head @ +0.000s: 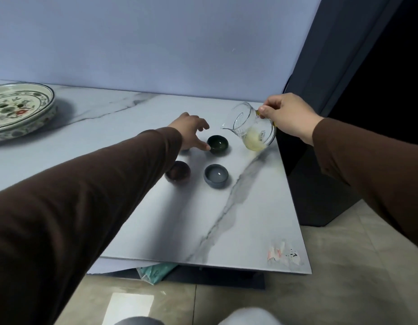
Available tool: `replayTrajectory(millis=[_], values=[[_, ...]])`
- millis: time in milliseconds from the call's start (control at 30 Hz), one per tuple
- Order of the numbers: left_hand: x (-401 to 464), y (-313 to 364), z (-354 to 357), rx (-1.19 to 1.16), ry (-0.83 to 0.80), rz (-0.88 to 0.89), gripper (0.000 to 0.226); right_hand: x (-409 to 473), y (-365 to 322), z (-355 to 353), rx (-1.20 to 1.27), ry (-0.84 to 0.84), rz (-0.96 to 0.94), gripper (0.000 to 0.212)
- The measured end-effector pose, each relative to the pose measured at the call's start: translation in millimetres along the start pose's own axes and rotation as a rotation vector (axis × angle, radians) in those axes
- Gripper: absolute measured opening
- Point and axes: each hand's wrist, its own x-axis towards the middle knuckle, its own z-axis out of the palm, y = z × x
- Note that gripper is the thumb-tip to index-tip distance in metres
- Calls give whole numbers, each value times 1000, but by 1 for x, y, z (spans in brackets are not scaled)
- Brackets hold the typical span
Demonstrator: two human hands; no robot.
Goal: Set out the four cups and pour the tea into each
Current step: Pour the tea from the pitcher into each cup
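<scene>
Head view. The right hand [290, 118] gripped a glass pitcher [252, 127] by its handle, tilted, spout toward the dark green cup [218, 144], pale tea pooled low inside. The left hand [191, 132], fingers [204, 146] spread open, touched that cup's rim; its sleeve [109, 195] partly hid the brown cup [178, 171]. A grey cup [216, 175] stood just beside on the marbled tabletop [250, 219]. A painted plate [18, 109] lay far left.
</scene>
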Motion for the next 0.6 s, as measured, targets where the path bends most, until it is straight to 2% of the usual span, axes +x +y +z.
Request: replayTrajectory(millis=[233,600], values=[[26,11,18,32,-70,-31,73,19,-3,3,-247,-8,-98,24],[30,7,26,-71,-80,-59,60,34,-14,16,-462,-63,-237,20]])
